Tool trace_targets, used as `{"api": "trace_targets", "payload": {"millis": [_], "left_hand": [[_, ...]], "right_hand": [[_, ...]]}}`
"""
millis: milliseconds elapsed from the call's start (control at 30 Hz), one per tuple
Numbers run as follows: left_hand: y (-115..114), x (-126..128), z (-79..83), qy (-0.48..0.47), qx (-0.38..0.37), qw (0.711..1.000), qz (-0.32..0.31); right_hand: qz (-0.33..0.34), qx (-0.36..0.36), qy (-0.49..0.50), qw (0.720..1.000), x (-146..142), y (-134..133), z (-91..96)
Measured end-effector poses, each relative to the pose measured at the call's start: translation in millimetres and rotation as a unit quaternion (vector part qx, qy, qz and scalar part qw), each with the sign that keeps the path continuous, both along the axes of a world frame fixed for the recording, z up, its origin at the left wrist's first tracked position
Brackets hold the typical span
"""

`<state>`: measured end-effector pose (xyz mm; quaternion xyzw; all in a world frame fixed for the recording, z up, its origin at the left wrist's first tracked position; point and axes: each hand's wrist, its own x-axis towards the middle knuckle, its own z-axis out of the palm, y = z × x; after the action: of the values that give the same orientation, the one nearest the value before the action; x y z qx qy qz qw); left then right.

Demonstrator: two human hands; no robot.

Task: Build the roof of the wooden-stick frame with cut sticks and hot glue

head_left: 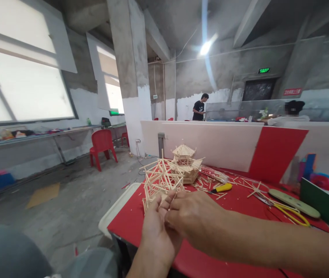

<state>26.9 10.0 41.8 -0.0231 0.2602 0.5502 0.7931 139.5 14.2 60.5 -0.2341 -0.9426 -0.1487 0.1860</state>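
Head | left hand (157, 231), right hand (192, 213) together | stick frame (164, 175) beside

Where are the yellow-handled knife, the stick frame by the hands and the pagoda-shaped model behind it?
Yellow-handled knife (222, 188): head view, on its handle.
Stick frame (164, 176): head view, on its crossing sticks.
Pagoda-shaped model (190, 168): head view, on its lower roof.
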Motion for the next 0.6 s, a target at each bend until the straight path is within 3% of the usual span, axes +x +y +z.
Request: {"api": "trace_targets", "payload": {"millis": [133,267,400,533,600], "left_hand": [[-10,14,-9.4,0.024,-0.018,0.999,-0.012],[-13,21,-13.2,0.002,-0.047,0.999,-0.010],[-17,23,-15.2,0.002,-0.030,0.999,0.013],[-16,4,-15.0,0.037,-0.025,0.999,0.001],[-3,-17,-5.9,0.092,0.030,0.995,-0.038]], "right_hand": [[-0.035,-0.009,-0.001,0.999,2,-4,-18.4],[-0.049,-0.064,-0.022,0.997,12,-10,-8.8],[-0.046,-0.136,0.023,0.989,27,-8,2.0],[-0.034,-0.210,0.135,0.968,36,9,6.7],[-0.011,-0.229,0.207,0.951,41,24,11.8]]}}
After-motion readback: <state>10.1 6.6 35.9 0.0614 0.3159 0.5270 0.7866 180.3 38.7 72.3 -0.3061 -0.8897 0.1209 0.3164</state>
